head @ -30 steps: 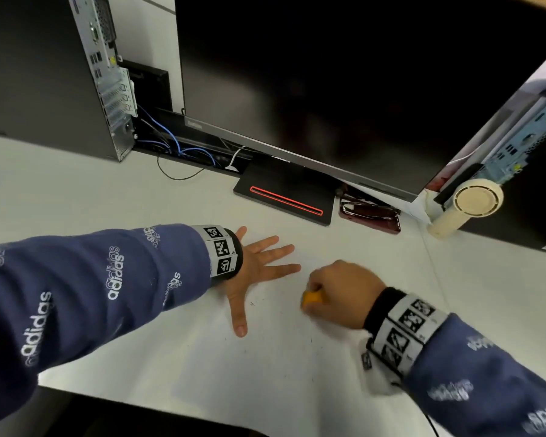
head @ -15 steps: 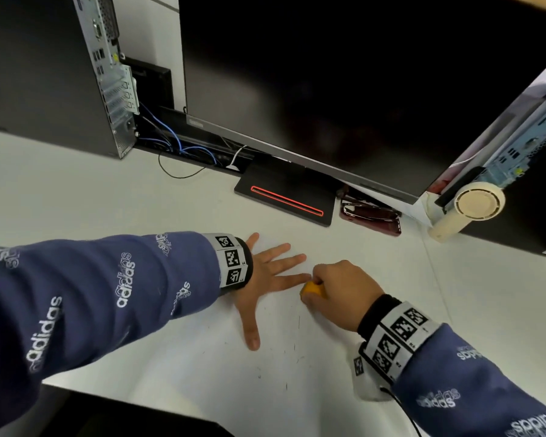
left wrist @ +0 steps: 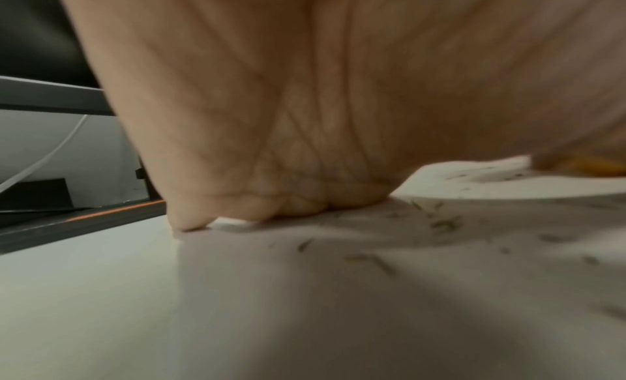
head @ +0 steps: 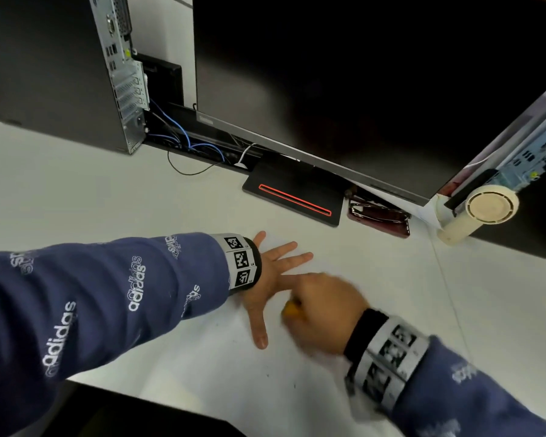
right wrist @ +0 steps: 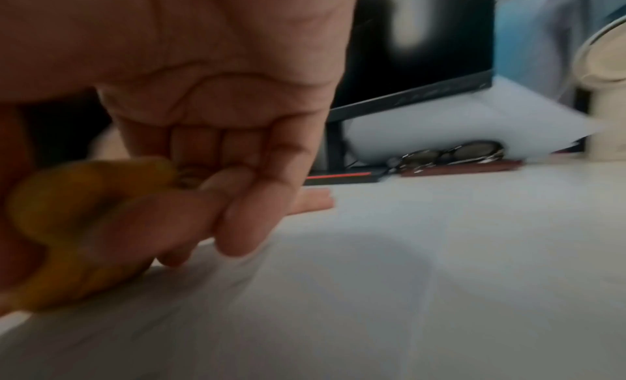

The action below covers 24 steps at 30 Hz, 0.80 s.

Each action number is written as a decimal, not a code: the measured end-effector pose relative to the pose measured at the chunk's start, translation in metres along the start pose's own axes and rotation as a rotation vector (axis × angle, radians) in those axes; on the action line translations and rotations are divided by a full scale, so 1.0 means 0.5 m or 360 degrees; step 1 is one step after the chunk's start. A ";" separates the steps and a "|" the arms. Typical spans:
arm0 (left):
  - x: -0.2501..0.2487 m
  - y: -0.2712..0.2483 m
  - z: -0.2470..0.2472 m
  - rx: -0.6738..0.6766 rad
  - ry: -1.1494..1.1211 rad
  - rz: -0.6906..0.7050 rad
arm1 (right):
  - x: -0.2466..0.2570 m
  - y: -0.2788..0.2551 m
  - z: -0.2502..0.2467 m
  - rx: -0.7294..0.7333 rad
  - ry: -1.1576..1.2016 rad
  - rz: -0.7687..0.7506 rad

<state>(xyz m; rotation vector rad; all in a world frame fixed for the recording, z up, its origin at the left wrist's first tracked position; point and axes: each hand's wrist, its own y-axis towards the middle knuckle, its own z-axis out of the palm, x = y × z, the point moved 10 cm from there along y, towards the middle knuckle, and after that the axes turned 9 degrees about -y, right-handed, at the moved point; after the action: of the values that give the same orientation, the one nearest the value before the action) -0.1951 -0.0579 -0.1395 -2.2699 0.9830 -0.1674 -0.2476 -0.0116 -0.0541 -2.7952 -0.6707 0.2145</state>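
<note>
My left hand lies flat on the white desk, palm down, fingers spread and the thumb pointing toward me. My right hand is blurred with motion and grips a small yellow object in its curled fingers, right beside the left thumb and over the left forefinger. In the right wrist view the yellow object sits between thumb and fingers, too blurred to tell its shape. The left wrist view shows the left hand pressed on the desk, with small dark specks scattered on the surface.
A dark monitor stands at the back on a black base with a red line. A computer tower with blue cables stands at back left. Glasses on a dark red case and a cream fan are at right.
My right hand with the yellow object has moved left, from apart from the left hand to over its forefinger. The left hand has stayed flat on the desk.
</note>
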 end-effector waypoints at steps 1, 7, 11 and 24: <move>0.001 0.001 0.001 -0.0007 -0.0013 0.0010 | 0.055 -0.024 0.008 0.0032 0.0007 -0.0144; -0.004 0.000 0.000 0.0030 0.0076 -0.0010 | -0.074 0.020 0.004 0.0140 0.0104 0.0155; -0.001 0.002 0.000 0.0013 0.0042 -0.0015 | -0.054 0.021 -0.004 -0.0032 0.0026 0.0176; 0.002 0.005 0.004 0.0015 0.0051 -0.0003 | -0.006 -0.007 0.011 0.0020 0.0131 -0.0016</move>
<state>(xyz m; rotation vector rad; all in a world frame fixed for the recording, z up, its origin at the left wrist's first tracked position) -0.1954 -0.0587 -0.1426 -2.2659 0.9945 -0.2093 -0.2528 -0.0089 -0.0584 -2.7714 -0.6613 0.1007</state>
